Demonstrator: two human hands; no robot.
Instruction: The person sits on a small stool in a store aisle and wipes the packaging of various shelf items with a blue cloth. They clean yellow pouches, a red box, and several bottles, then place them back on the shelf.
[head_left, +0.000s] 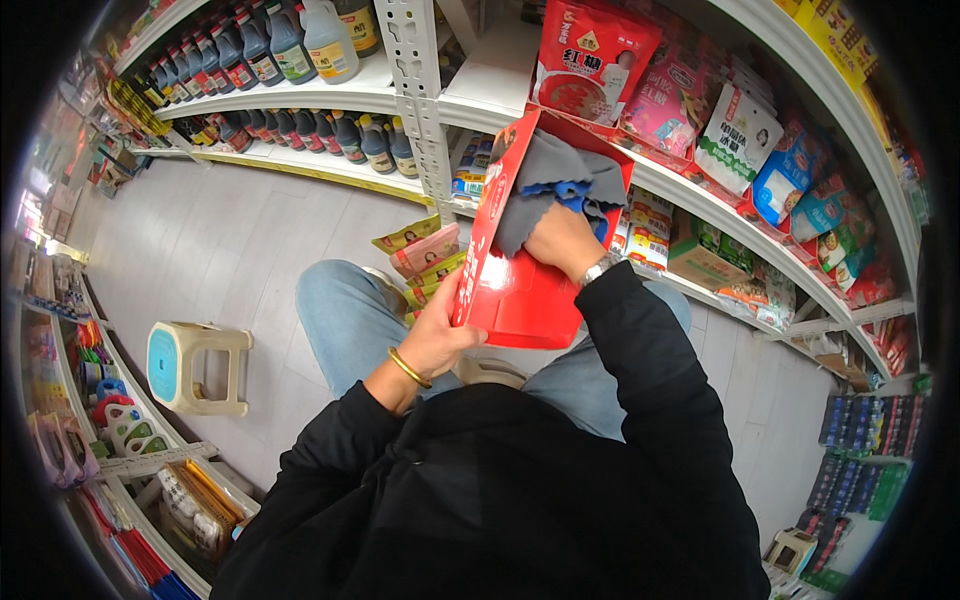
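My left hand (439, 334), with a gold-coloured bangle at the wrist, grips the near left edge of a red cardboard display box (536, 307). The box is tilted above my knees, its open side towards me. Inside it, my right hand (566, 240) holds a grey and blue cloth (551, 165) against the far part of the box; the fingertips are hidden in the folds. A metal watch or bracelet (598, 268) is on the right wrist. Beside the far end of the box, a red printed food pouch (589, 64) stands on the shelf.
Shelves ahead hold sauce and vinegar bottles (289, 49) at left and bagged goods (739, 139) at right, around a perforated white upright (416, 90). Yellow and pink packets (424, 251) stand low beyond my left knee. A plastic stool (199, 367) is on the floor at left.
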